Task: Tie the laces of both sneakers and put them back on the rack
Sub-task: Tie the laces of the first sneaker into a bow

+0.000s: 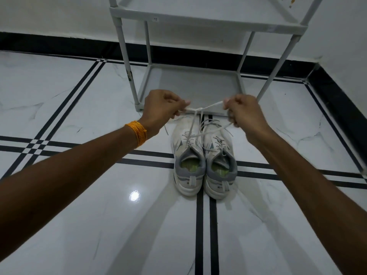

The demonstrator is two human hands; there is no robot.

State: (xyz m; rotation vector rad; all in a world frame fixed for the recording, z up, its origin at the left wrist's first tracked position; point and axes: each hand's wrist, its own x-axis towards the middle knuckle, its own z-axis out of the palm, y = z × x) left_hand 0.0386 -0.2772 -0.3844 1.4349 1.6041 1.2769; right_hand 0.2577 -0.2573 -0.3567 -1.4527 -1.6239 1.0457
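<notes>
Both hands, left hand [160,105] and right hand [241,110], have fingers pinching white laces [195,109] pulled taut. Two white-grey mesh sneakers [204,155] sit side by side on the marble floor [79,215], at the grey plastic rack [190,84]'s front edge.

Sneakers [203,157] side by side on floor [79,215], rack [190,86] just behind, seemingly apart.

Pretty dim in here, kind of a cool grey cast over everything. One overhead light bounces off the glossy white marble-look floor tiles [79,225] as a small blown-out spot. Soft double shadows fan out toward the camera from the pair of white and grey sneakers [204,165]. The wide lens bends the black floor stripes and the grey plastic shoe rack [198,26] near the edges. Focus is decent, slightly soft overall.
</notes>
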